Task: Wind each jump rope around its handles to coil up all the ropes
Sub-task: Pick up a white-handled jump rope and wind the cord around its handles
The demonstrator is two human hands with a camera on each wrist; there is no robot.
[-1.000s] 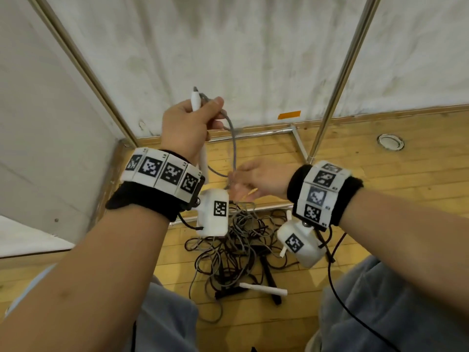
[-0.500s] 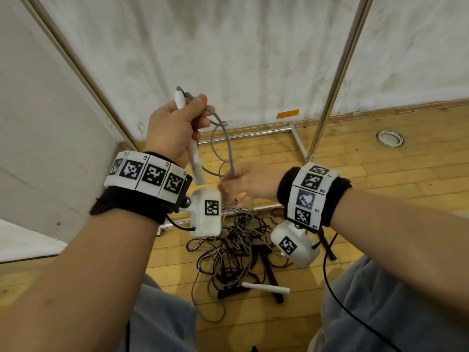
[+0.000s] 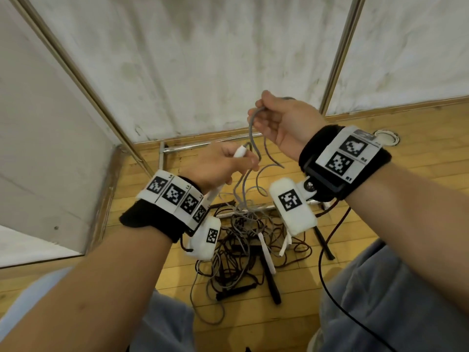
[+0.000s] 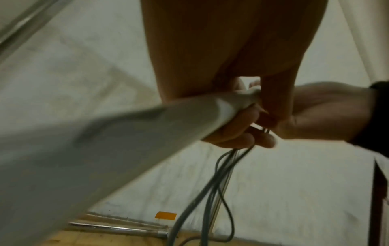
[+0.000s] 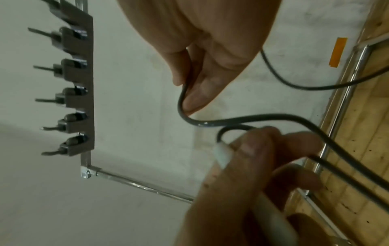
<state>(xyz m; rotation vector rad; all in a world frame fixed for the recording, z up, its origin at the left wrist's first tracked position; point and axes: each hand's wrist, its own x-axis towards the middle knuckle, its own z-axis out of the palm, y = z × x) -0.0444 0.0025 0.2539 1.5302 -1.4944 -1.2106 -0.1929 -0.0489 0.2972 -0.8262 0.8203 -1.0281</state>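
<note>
My left hand (image 3: 223, 165) grips a white jump-rope handle (image 3: 239, 151); its lower end sticks out below the wrist. In the left wrist view the handle (image 4: 109, 139) fills the left side, blurred. A grey rope (image 3: 250, 138) leaves the handle's tip and loops up to my right hand (image 3: 266, 118), which is above and to the right of the left. In the right wrist view the right thumb and forefinger pinch the grey rope (image 5: 183, 98) just above the handle tip (image 5: 223, 154). The rest of the rope hangs into a tangled pile (image 3: 241, 240) on the floor.
The pile on the wooden floor mixes grey and dark ropes, a second white handle (image 3: 266, 252) and black handles (image 3: 271, 285). A chrome rack frame (image 3: 203, 146) stands against the white wall, with a row of hooks (image 5: 77, 93). My knees flank the pile.
My left hand has dropped and moved right with the handle. My right hand has risen from below it to above it, carrying a loop of grey rope.
</note>
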